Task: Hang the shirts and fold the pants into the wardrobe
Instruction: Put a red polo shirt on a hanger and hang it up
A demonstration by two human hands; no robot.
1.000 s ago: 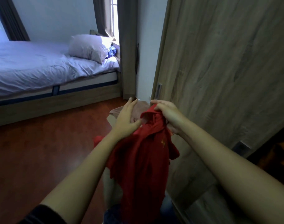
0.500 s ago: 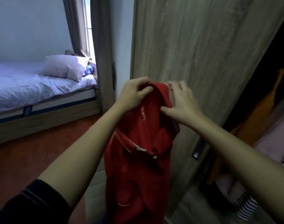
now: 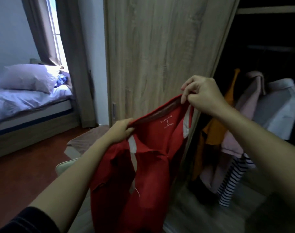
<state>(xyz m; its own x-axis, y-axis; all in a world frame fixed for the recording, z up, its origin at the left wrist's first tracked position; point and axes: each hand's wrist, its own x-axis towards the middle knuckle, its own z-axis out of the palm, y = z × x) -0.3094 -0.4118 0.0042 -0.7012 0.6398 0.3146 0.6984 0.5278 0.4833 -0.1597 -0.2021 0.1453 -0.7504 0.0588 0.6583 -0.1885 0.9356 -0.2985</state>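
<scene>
At nine o'clock from where I look, a bed (image 3: pixel 25 105) with pale sheets and a pillow (image 3: pixel 28 78) stands on a reddish-brown floor (image 3: pixel 25 165), under a curtain (image 3: pixel 42 31) drawn beside a bright window (image 3: pixel 55 29). Straight ahead at twelve o'clock is a wood-grain wardrobe door (image 3: pixel 160 47), slid aside so that the wardrobe (image 3: pixel 269 39) lies open and dark at two o'clock. Inside it I see hanging clothes at three o'clock: an orange top (image 3: pixel 214 132), a pink garment (image 3: pixel 247 115), something white (image 3: pixel 281 106) and a striped piece (image 3: pixel 230 182) lower down (how they hang is lost in the dark). At seven o'clock a pale basket rim (image 3: pixel 66 167) shows behind my left forearm.

I hold the shirt (image 3: pixel 151 165) in the air in front of the door's edge, at six o'clock, clear of the wardrobe. It is a red polo, collar uppermost and spread wide, the inside of the neck facing me with a printed label; white strips line the open placket, and the body hangs down loose and creased out of the bottom of the view.

My left hand (image 3: pixel 120 132) is clenched on the collar's left end. My right hand (image 3: pixel 204 95), higher, pinches the collar's right end between thumb and fingers (image 3: pixel 185 96).
</scene>
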